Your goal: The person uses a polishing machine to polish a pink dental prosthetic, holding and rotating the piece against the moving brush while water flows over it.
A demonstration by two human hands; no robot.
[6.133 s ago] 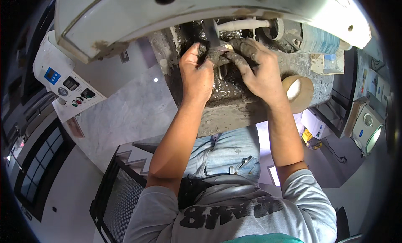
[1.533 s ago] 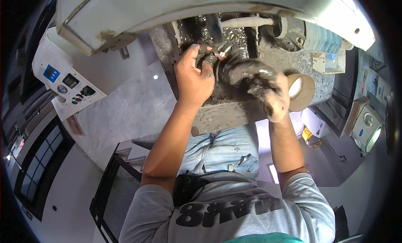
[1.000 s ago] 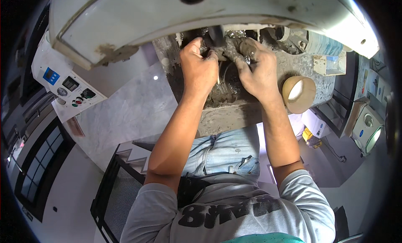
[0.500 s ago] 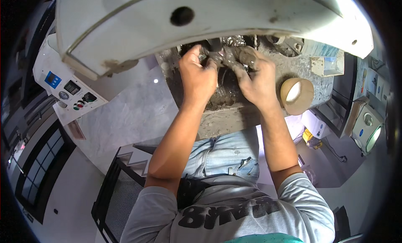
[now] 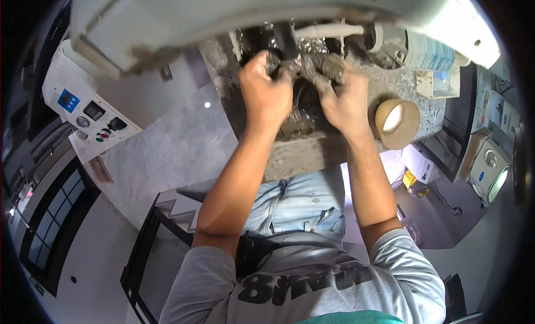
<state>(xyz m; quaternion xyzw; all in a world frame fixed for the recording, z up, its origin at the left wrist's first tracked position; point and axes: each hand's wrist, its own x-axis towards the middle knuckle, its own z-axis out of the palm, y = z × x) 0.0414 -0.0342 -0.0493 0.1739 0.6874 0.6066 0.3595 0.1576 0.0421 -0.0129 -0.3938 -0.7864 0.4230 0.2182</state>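
My left hand and my right hand meet over a muddy basin under a pale machine hood. Both are closed, with fingertips coated in wet grey slurry. Between them they grip a small slurry-covered piece whose kind I cannot make out. A dark cylindrical machine part comes down right at the piece, by my left fingers; whether they touch is unclear. Just to the right of my right wrist stands a tan bowl with something white inside.
The hood arches close above my hands. Behind them runs a whitish pipe. A clear bluish bottle lies at the back right, near a small white box. At left stands a control panel with buttons and a dial.
The hood sits higher in the picture, so the pipe and more of the bottle show. Both hands stay together at the dark part, still gripping the piece, with only slight finger movement.
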